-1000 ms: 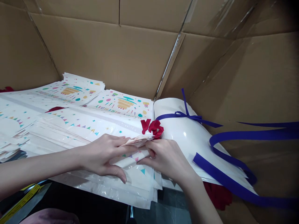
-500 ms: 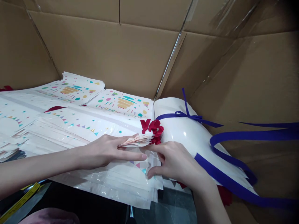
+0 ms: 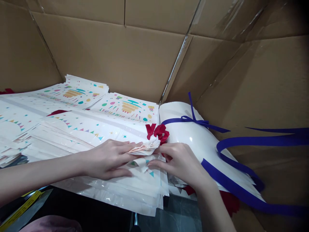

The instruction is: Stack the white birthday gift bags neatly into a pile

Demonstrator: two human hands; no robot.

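Observation:
Printed plastic bags (image 3: 106,190) with pennants, stars and birthday lettering lie in a layered pile. My left hand (image 3: 108,159) rests palm down across them, a fanned bundle of folded white-and-orange edges (image 3: 146,147) caught between its fingers. From the right, my right hand (image 3: 180,162) curls in against the end of that bundle, thumb and forefinger closing on a lifted fold of the top bag (image 3: 141,162). Its other fingertips are hidden. Just behind the fingers sits a red ribbon (image 3: 160,132).
Brown cardboard (image 3: 101,54) walls rise behind and to the right. A white curved sheet stack (image 3: 185,138) tied with blue ribbon (image 3: 190,119) lies right, with a loose blue ribbon (image 3: 241,141) trailing off. A yellow strip (image 3: 21,209) is at lower left.
My left thumb has drawn back left from the fold. My right thumb has risen slightly, and the top bag's edge is now lifted and bent under the bundle.

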